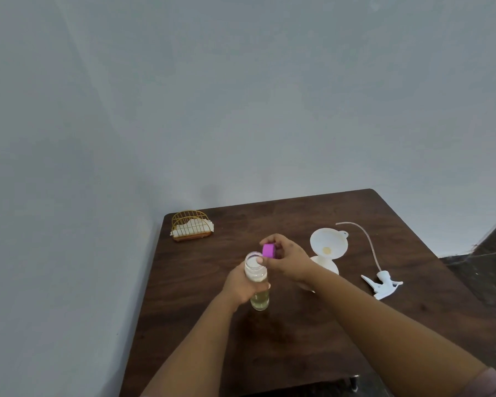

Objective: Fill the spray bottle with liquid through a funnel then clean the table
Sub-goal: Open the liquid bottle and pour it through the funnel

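A clear bottle (pixel 257 277) of pale yellow liquid stands upright on the dark wooden table (pixel 298 339). My left hand (pixel 241 285) grips its middle. My right hand (pixel 287 257) pinches a purple cap (pixel 268 250) just above and beside the bottle's open mouth. A white funnel (pixel 328 243) sits in the neck of a white spray bottle (pixel 328 266), partly hidden behind my right wrist. The white spray head (pixel 382 283) with its long tube lies flat on the table to the right.
A gold wire napkin holder (pixel 192 226) with white napkins stands at the table's far left corner. A grey wall runs behind and to the left. Dark floor shows past the table's right edge.
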